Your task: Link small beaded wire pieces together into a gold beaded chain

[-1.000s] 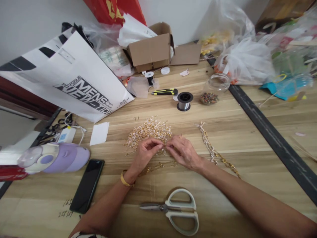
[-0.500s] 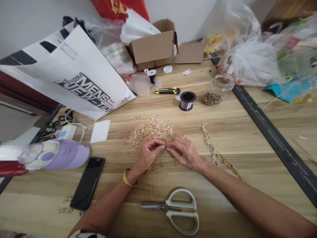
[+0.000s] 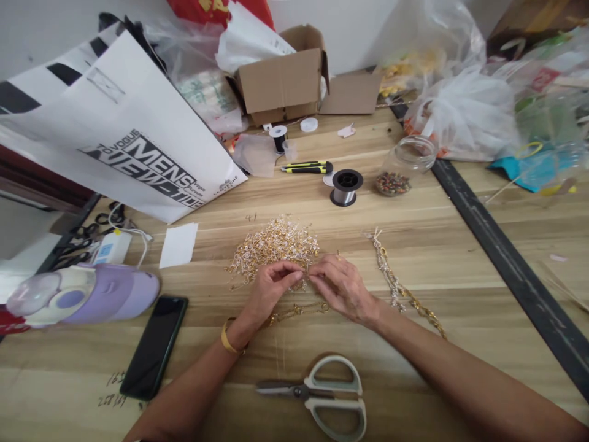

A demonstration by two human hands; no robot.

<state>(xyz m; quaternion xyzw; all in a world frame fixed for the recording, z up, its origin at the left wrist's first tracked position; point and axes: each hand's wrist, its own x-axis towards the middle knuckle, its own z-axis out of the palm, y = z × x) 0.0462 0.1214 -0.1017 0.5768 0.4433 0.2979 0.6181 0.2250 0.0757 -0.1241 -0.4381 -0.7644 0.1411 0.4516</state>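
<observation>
My left hand (image 3: 272, 286) and my right hand (image 3: 341, 286) meet at the fingertips, each closed in a pinch. Whatever lies between the fingers is too small to make out. Just behind them spreads a pile of small gold and silver-coloured jewellery pieces (image 3: 269, 245). A thin gold chain (image 3: 299, 310) lies on the wood below the hands. To the right of my right hand rest a silver-coloured chain (image 3: 387, 270) and a gold chain (image 3: 423, 310). White-handled scissors (image 3: 322, 393) lie nearer to me, blades pointing left.
Behind the pile are a wire spool (image 3: 345, 188), a utility knife (image 3: 307, 167) and a glass jar of beads (image 3: 394, 183). A phone (image 3: 154, 347), a purple bottle (image 3: 110, 291) and a white paper bag (image 3: 161, 141) stand or lie left. A cardboard box (image 3: 280, 86) sits at the back.
My view has shifted slightly, moving the bottle, phone and bag a little left in the picture. Both hands stay together, and the fingertips have parted slightly.
</observation>
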